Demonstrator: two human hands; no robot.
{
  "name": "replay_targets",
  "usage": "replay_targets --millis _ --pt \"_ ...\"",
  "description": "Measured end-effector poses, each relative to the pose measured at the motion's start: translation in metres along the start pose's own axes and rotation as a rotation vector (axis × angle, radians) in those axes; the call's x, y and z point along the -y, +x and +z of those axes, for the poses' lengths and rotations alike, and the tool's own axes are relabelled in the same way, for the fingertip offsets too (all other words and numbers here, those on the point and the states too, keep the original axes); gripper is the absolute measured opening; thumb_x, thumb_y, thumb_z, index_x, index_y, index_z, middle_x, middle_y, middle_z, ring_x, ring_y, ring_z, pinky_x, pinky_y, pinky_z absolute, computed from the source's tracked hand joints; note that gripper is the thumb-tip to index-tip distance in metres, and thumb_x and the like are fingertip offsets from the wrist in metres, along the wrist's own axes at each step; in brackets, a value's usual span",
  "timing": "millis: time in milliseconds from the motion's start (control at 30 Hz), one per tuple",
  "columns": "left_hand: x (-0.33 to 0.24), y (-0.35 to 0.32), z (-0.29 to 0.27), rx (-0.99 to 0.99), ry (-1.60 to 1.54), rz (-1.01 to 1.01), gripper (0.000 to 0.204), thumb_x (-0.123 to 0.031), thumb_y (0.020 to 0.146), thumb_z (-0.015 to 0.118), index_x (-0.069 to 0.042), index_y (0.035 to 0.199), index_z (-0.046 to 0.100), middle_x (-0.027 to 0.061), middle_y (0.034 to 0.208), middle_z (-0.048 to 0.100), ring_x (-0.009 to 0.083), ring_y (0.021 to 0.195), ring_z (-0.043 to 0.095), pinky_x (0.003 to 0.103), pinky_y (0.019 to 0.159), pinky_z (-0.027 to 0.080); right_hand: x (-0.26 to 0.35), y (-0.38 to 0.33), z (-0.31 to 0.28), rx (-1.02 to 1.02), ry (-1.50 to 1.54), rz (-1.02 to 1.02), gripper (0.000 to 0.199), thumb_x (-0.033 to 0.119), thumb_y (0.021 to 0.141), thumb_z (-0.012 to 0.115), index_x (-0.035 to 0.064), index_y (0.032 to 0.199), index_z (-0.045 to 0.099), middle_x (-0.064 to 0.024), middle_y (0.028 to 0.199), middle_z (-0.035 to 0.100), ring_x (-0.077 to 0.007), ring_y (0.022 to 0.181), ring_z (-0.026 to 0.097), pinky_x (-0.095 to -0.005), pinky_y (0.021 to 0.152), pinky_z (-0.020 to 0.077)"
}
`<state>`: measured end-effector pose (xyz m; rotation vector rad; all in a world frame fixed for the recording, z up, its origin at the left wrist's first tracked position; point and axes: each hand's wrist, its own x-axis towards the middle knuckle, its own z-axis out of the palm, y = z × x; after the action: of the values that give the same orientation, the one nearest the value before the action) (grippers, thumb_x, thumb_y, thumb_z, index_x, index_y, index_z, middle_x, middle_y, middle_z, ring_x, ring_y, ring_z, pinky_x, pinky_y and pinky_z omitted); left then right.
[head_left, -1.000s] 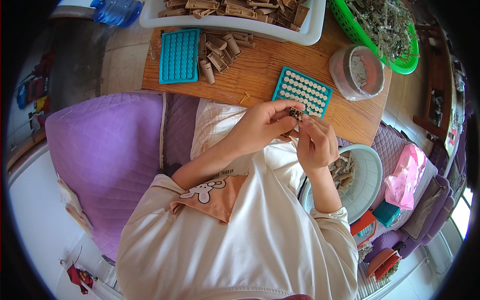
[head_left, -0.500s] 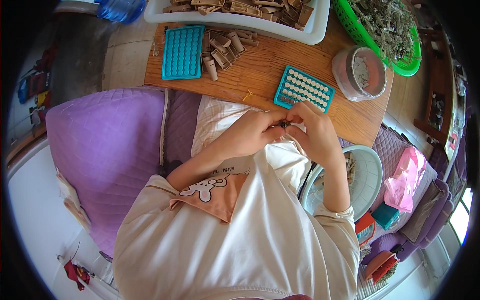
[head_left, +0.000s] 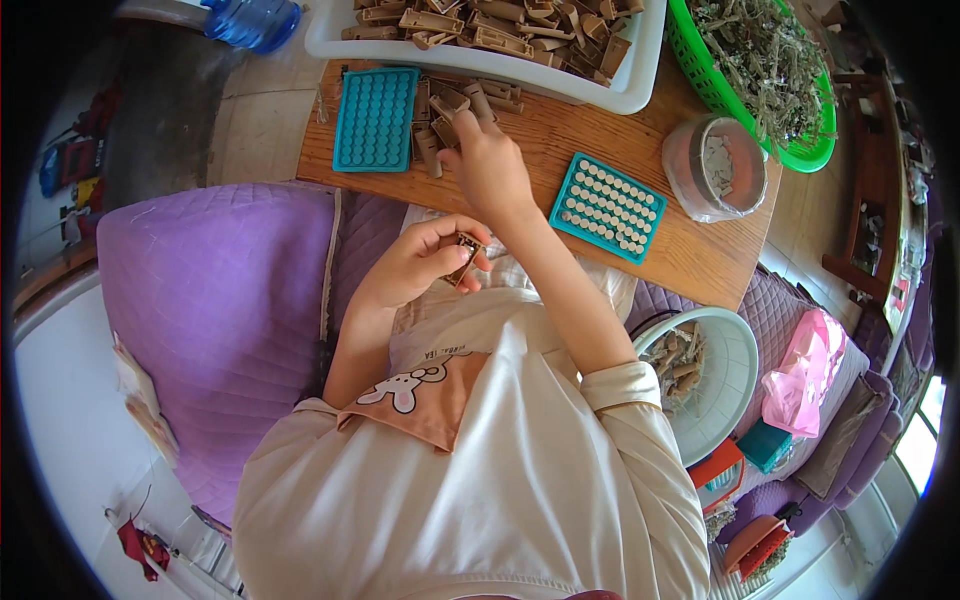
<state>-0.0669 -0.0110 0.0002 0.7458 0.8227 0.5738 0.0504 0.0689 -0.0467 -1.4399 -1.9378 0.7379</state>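
My left hand (head_left: 412, 268) is closed around a small brown plastic housing (head_left: 465, 256), pinched between thumb and fingers above my lap. Something dark and shiny shows inside that housing. Over the table, my right hand (head_left: 490, 170) reaches to a heap of loose brown plastic housings (head_left: 441, 104), thumb and index finger apart at its near edge. Just left of the heap lies a teal tray (head_left: 374, 120) with rows of round pockets. A second teal tray (head_left: 585, 236), filled with rows of small whitish round pieces, sits right of my right forearm.
A white bin (head_left: 630, 92) of brown housings stands at the far side. Beyond the clear-lined tub (head_left: 676, 165) is a green basket (head_left: 700, 85) of tangled clear plastic bits. A pale round basin (head_left: 740, 375) holding brown pieces is at my right, near a pink bag (head_left: 803, 370).
My hands have separated. The right one has moved left and away from me to the brown heap; the left one has drawn left, keeping a brown housing.
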Motion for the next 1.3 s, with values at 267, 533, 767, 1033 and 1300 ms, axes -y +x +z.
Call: replay_targets --millis 267,533,767,1033,1300 --pt "0.003 0.002 -0.004 -0.103 -0.006 0.009 0.024 -0.013 0.081 0.045 -0.001 0.103 0.046 0.0089 0.087 0.056 0.0129 0.068 0.057 0.023 0.061 0.047 -0.015 0.001 -0.002 -0.023 0.065 0.138 0.029 0.005 0.065 0.058 0.0034 0.093 0.048 -0.0146 0.075 0.058 -0.0308 0.062 0.057 -0.0369 0.055 0.046" --pt "0.006 0.022 0.007 -0.299 -0.236 0.148 0.031 -0.013 0.084 0.048 -0.002 0.112 0.042 0.0113 0.094 0.055 0.0195 0.082 0.058 0.028 0.073 0.048 -0.019 -0.022 -0.057 0.062 0.487 0.229 0.032 -0.002 0.07 0.05 0.0015 0.101 0.046 -0.0108 0.078 0.054 -0.0167 0.065 0.053 -0.0254 0.061 0.0426" --pt "-0.002 0.036 0.038 -0.368 -0.449 0.415 0.033 -0.016 0.085 0.046 -0.003 0.115 0.039 0.0113 0.101 0.052 0.0204 0.088 0.056 0.03 0.076 0.047 0.013 -0.049 -0.088 -0.208 1.258 0.436 0.021 -0.003 0.076 0.052 0.001 0.096 0.045 -0.0085 0.09 0.053 -0.0127 0.081 0.056 -0.0207 0.067 0.0449" --pt "-0.01 0.044 0.067 -0.345 -0.467 0.484 0.034 -0.014 0.085 0.047 -0.003 0.116 0.04 0.0052 0.099 0.052 0.0106 0.089 0.052 0.023 0.076 0.046 0.026 -0.071 -0.087 -0.382 0.986 0.298 0.017 -0.004 0.072 0.058 -0.0005 0.087 0.05 -0.0102 0.092 0.055 -0.0118 0.083 0.053 -0.0205 0.069 0.0443" --pt "-0.02 0.046 0.075 -0.237 -0.413 0.527 0.034 -0.008 0.082 0.05 0.0 0.114 0.041 0.0098 0.102 0.054 0.0108 0.091 0.052 0.022 0.076 0.045 0.022 -0.084 -0.105 -0.474 1.124 0.303 0.021 0.001 0.074 0.061 -0.0017 0.093 0.052 -0.0081 0.089 0.056 -0.0123 0.085 0.052 -0.0238 0.077 0.0412"
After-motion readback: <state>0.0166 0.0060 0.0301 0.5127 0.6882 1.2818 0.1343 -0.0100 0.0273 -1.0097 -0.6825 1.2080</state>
